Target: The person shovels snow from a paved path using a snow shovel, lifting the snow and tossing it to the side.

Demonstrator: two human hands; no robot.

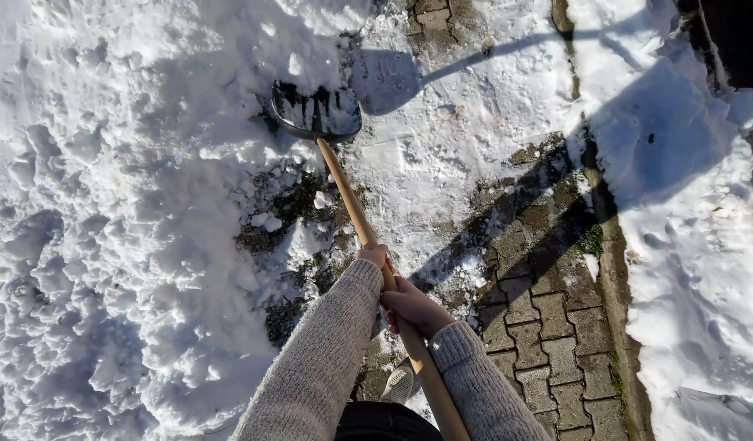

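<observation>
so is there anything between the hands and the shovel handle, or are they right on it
Nothing visible stands between them. Both hands are bare and closed directly on the wooden handle: the left hand higher up the shaft, the right hand just below it. The shovel blade rests at the edge of the snow.

Smooth pale wooden shovel handle (353, 208), lightly glossy in sun. Dark shovel blade (315, 113), hard and shiny, metal or plastic unclear, dusted with snow. Coarse grey-beige knitted wool sleeves (327, 351), matt and nubbly. Rough, lumpy white snow (107, 204), grainy and bright. Matt brown-grey paving bricks (548, 318), rough, with mossy joints. Pale shoe (401, 382), material unclear.
</observation>
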